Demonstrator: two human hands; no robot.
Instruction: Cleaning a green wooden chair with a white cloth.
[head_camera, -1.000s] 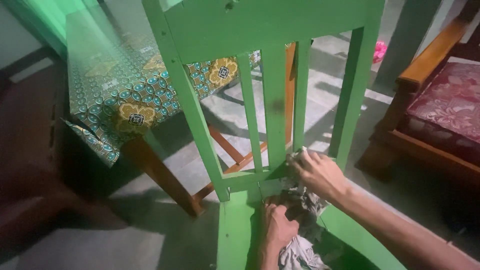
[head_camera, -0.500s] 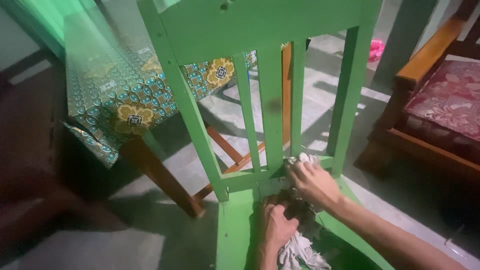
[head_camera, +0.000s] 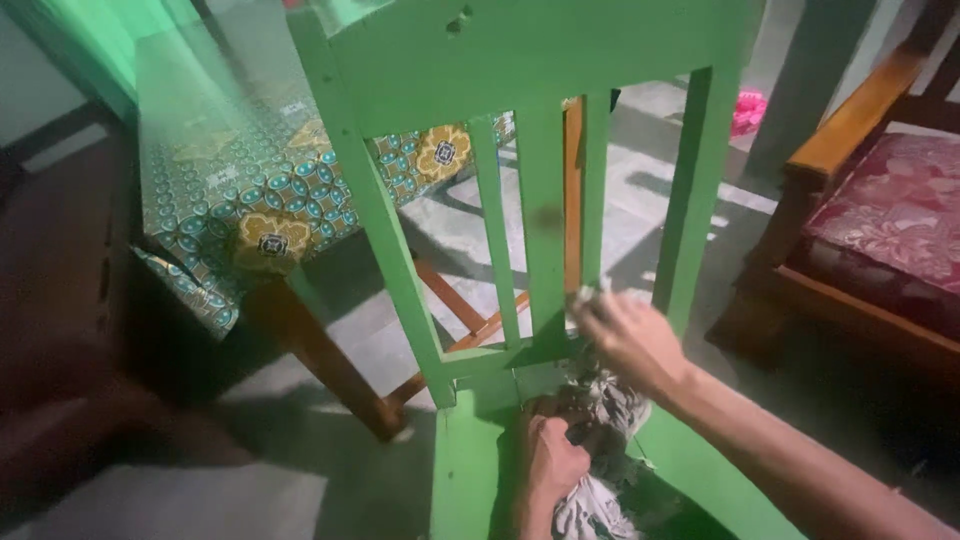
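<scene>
A grey rag (head_camera: 600, 430) lies bunched on the seat of a green wooden chair (head_camera: 545, 230), right at the foot of its back slats. The left hand (head_camera: 550, 462) is closed on the lower part of the rag, fingers curled into the cloth and pressing it against the seat. Just above it, the right hand (head_camera: 630, 335) pinches the upper end of the same rag with fingers drawn together, holding it against the base of the rightmost slat, close to the chair's right upright.

Beyond the hands, seen through the slats, stands a wooden counter (head_camera: 320, 350) draped with a patterned cloth (head_camera: 260, 200) in teal and yellow, its brown legs and stretcher showing below. To the right of the right hand sits a wooden armchair (head_camera: 840, 130) with a dark red floral cushion (head_camera: 895, 215). Farther off, above that hand, a small pink object (head_camera: 747, 108) lies on the grey floor (head_camera: 470, 230).
</scene>
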